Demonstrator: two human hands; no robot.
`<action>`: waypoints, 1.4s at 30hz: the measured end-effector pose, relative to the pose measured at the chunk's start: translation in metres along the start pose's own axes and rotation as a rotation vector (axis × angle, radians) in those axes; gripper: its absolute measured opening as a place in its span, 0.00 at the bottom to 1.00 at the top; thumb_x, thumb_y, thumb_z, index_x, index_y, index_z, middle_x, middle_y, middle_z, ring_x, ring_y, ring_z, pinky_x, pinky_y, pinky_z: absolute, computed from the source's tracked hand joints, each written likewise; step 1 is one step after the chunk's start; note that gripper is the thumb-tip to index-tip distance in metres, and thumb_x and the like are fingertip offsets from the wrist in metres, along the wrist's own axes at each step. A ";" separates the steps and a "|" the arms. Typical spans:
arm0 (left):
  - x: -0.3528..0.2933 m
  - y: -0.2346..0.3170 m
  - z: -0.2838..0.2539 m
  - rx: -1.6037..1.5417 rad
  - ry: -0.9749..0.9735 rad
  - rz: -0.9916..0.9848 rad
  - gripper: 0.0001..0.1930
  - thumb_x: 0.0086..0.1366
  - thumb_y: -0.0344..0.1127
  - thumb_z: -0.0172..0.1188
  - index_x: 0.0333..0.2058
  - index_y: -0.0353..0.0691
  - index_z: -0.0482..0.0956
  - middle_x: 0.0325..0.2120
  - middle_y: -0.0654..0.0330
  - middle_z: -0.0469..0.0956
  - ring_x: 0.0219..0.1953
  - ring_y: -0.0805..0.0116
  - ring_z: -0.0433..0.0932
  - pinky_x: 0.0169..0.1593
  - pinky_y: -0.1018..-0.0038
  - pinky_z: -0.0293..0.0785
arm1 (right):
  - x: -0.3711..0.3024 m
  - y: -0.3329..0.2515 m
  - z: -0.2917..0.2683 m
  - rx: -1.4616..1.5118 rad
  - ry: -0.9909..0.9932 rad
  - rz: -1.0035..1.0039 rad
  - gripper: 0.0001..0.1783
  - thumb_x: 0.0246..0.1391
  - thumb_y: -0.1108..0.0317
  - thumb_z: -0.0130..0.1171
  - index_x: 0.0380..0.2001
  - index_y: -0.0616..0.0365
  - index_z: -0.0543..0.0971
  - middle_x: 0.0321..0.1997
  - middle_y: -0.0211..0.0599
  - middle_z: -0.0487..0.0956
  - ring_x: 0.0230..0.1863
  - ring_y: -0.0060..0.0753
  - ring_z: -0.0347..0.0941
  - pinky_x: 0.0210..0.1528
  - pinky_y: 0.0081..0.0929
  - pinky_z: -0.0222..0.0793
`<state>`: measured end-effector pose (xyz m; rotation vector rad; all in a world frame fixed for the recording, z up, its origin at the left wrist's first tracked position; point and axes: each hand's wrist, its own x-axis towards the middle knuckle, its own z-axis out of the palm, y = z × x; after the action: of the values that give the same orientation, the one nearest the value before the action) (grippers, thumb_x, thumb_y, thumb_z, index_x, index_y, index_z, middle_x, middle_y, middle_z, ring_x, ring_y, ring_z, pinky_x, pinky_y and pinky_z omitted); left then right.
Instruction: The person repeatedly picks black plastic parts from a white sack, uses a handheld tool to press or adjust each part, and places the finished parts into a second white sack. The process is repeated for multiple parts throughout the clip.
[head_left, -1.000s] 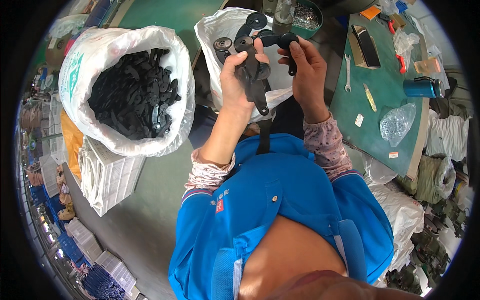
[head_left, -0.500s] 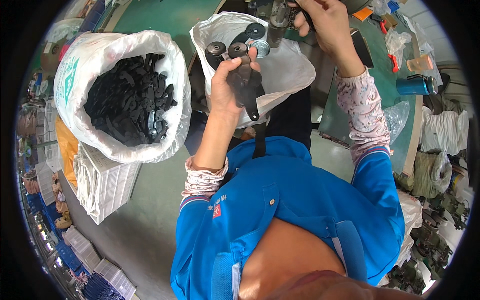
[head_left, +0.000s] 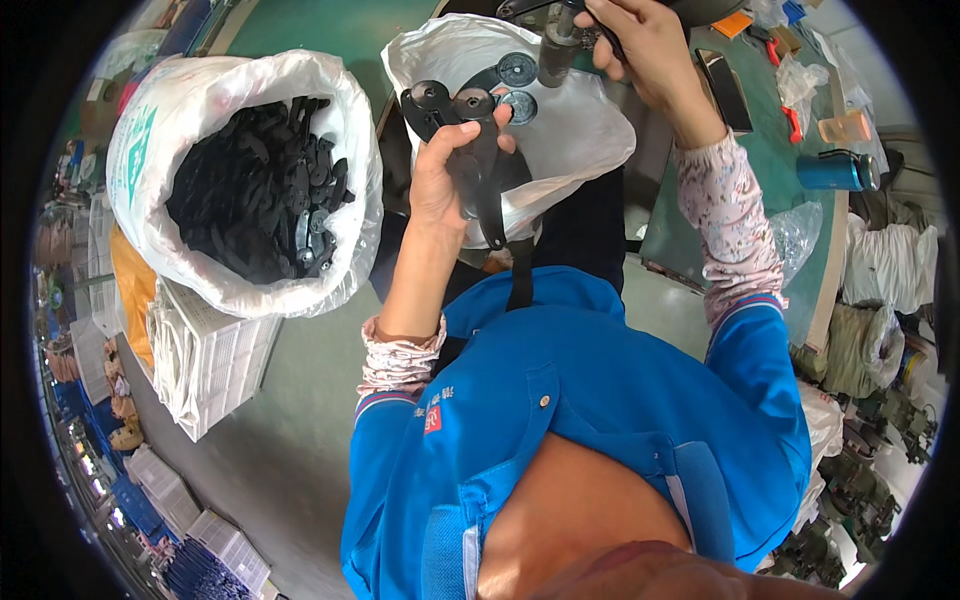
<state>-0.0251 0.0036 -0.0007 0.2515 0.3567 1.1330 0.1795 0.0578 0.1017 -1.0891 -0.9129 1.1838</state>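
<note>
My left hand (head_left: 440,190) is closed around several black flat parts with round ends (head_left: 480,165), fanned out and overlapping. Beneath it an open white plastic bag (head_left: 585,135) spreads out, with more round-ended black pieces (head_left: 517,69) showing over it. Up at the top edge, my right hand (head_left: 650,50) pinches a slim black curved part (head_left: 607,28). That part is beside the top of a grey metal cylinder (head_left: 558,50), part of a machine. The frame edge cuts off the machine, and whether the part touches the cylinder I cannot tell.
At the left stands a large white sack (head_left: 350,240) full of similar black parts, by a white plastic crate (head_left: 225,360). The green table (head_left: 740,190) at right bears a blue flask (head_left: 835,171), a dark flat case (head_left: 722,90) and a red-handled tool (head_left: 793,124).
Both hands have shifted only slightly; the parts in my left hand have moved a little left. A black arm now shows left of the cylinder's top.
</note>
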 end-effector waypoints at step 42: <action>-0.010 -0.007 0.013 0.368 -0.048 0.001 0.30 0.56 0.27 0.57 0.58 0.36 0.59 0.45 0.48 0.72 0.44 0.59 0.77 0.34 0.68 0.83 | 0.016 -0.035 0.002 -0.372 -0.060 -0.073 0.11 0.59 0.67 0.52 0.31 0.66 0.77 0.13 0.33 0.75 0.07 0.19 0.63 0.09 0.17 0.56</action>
<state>-0.0176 -0.0085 0.0096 0.6010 0.5223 1.0559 0.1886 0.0728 0.1356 -1.3080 -1.2433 1.0139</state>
